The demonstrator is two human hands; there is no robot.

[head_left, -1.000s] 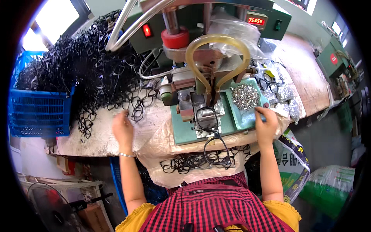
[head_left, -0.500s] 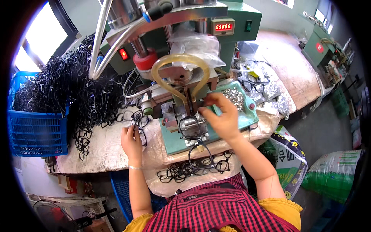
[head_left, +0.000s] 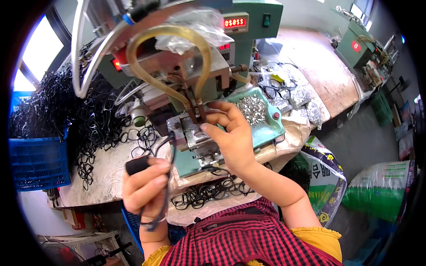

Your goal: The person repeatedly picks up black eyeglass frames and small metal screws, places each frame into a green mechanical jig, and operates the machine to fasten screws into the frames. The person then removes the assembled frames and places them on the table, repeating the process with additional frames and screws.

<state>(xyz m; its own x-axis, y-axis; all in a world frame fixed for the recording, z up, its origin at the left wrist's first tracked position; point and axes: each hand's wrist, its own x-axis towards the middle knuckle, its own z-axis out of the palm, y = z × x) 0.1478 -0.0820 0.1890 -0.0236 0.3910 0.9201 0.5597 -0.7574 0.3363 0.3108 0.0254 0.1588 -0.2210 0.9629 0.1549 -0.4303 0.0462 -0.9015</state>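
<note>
My left hand [head_left: 148, 188] is raised in front of the bench, closed around a black eyeglass frame [head_left: 171, 153] that is blurred and seen edge-on. A black sleeve-like cover [head_left: 136, 165] shows at its fingers. At the green-based bench press [head_left: 184, 165], my right hand [head_left: 230, 135] has its fingers bent beside the metal fixture [head_left: 202, 142], under the tan looped hose [head_left: 205, 48]. Thumb and fingertips come close together there; whatever is between them is too small to make out. Several black frames [head_left: 211, 193] lie along the bench edge near me.
Left of the press, a large heap of black frames [head_left: 95, 104] rises beside a blue crate [head_left: 37, 162]. A turquoise tray [head_left: 274, 116] of small metal parts adjoins the fixture on the right. Bagged parts [head_left: 306, 102] lie beyond it. Printed sacks [head_left: 377, 190] stand on the floor.
My left hand has lifted from the bench toward me with a black frame. The frame that hung from the fixture is gone from there. My right hand stays at the fixture; the view has shifted.
</note>
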